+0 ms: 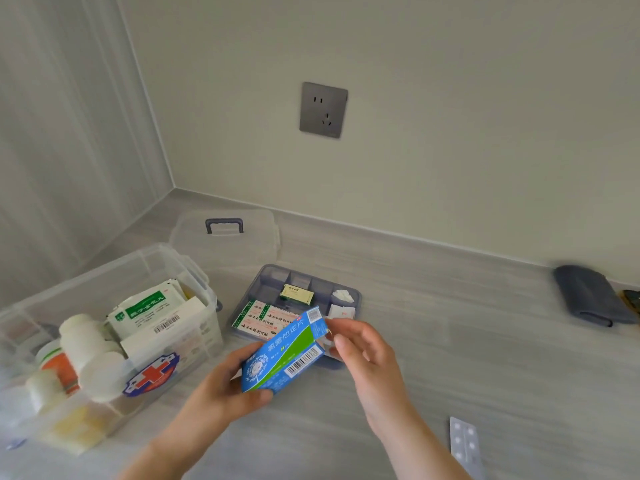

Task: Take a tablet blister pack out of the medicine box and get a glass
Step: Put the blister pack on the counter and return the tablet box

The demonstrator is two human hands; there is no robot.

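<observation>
My left hand (225,386) grips a blue and green tablet carton (284,355) above the grey counter, tilted up to the right. My right hand (363,351) touches the carton's upper right end, fingers at its end flap. A silver tablet blister pack (464,445) lies flat on the counter at the lower right, apart from both hands. The clear medicine box (194,282) with a red cross label stands open at the left, filled with white bottles and sachets. No glass is in view.
The box's clear lid (225,237) with a blue handle lies behind it. A blue divided tray (356,299) with plasters and a small yellow box sits behind the carton. A folded dark grey cloth (588,296) lies at the far right. A wall socket (323,110) is above.
</observation>
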